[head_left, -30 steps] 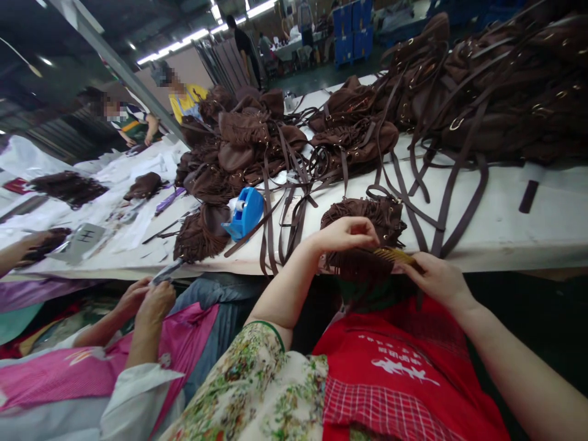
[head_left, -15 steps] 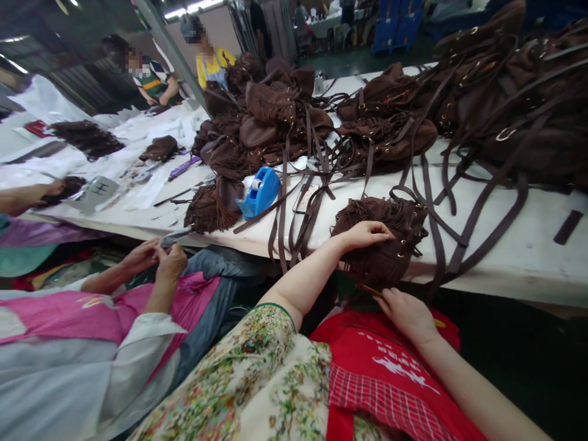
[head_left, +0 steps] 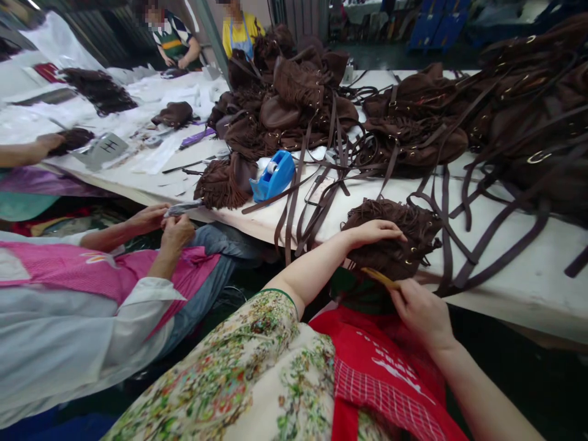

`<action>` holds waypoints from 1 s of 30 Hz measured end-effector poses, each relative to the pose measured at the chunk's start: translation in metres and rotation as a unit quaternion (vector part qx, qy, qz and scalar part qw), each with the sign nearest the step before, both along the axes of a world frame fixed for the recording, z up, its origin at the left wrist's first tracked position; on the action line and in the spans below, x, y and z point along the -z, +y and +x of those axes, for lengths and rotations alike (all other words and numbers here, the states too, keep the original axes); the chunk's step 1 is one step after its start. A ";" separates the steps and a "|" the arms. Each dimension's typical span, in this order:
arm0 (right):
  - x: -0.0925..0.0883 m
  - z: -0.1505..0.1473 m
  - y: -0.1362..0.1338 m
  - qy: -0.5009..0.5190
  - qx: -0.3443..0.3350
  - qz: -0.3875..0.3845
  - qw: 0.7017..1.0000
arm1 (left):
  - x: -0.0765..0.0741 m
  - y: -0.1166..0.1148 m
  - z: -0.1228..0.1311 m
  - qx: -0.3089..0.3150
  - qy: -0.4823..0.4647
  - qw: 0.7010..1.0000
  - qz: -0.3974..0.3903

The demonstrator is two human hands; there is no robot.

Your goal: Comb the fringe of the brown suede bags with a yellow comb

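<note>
In the head view, one yellow comb (head_left: 379,277) is in the right hand (head_left: 420,309), near the table's (head_left: 514,263) near edge. The comb lies mostly left to right, and its tip points left and a little to the far side. The right thumb and fingers are pinched tight on its right end. I can't tell if the tip touches the bag.

One brown fringed bag (head_left: 388,211) is at the near edge of the table, just past the comb. Its end with the gold rings faces right. The left hand (head_left: 375,233) rests on the bag with its fingers bent. I can't tell how far open they are or if they hold any fringe.

One blue tape dispenser (head_left: 274,177) stands to the left, with one roll in it. One more fringed bag (head_left: 225,184) lies just left of that. A big heap of brown bags (head_left: 298,92) sits on the far side, too many to count.

On the left, a co-worker in a pink apron (head_left: 114,269) has two hands on one grey thing (head_left: 181,209). Two people stand at the far left, one in a yellow top (head_left: 252,27) and one in a striped top (head_left: 172,43).
</note>
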State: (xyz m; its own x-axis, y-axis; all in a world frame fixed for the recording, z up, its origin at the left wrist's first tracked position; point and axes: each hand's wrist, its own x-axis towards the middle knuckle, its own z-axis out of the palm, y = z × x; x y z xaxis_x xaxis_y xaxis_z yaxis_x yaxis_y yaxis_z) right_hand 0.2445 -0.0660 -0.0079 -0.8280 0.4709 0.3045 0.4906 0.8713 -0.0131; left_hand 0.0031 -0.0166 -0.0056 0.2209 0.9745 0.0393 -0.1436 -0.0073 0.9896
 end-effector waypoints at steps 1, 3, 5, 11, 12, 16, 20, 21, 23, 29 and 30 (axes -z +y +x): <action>-0.006 -0.009 0.006 0.007 0.027 0.029 0.999 | 0.000 0.000 -0.003 0.007 -0.034 0.999 -0.010; -0.012 -0.026 0.013 0.002 0.075 0.067 0.995 | 0.001 -0.001 -0.009 0.017 -0.084 0.996 -0.028; -0.010 -0.038 0.015 -0.017 0.092 0.073 0.993 | 0.003 -0.002 -0.013 0.017 -0.111 0.993 -0.038; 0.015 -0.037 0.001 -0.056 0.050 0.051 0.996 | 0.008 -0.001 -0.013 0.005 -0.122 0.992 -0.036; 0.018 -0.034 -0.001 -0.053 0.054 0.049 0.996 | 0.008 -0.001 -0.013 0.002 -0.124 0.992 -0.038; 0.021 -0.026 -0.003 -0.064 0.061 0.035 0.995 | 0.006 -0.002 -0.013 0.003 -0.134 0.991 -0.023; 0.024 -0.021 -0.009 -0.115 0.023 0.024 0.993 | 0.002 -0.004 -0.013 -0.003 -0.112 0.993 -0.020; 0.026 -0.020 -0.010 -0.122 0.022 0.023 0.992 | 0.001 -0.004 -0.013 -0.004 -0.109 0.994 -0.023; 0.029 -0.018 -0.013 -0.132 0.032 0.019 0.991 | 0.000 -0.005 -0.013 -0.004 -0.106 0.994 -0.026; 0.044 -0.010 -0.024 -0.185 -0.005 -0.056 0.981 | 0.001 -0.004 -0.011 -0.010 -0.105 0.994 -0.024; 0.046 -0.008 -0.027 -0.192 -0.033 -0.070 0.978 | 0.002 -0.004 -0.011 -0.010 -0.107 0.994 -0.022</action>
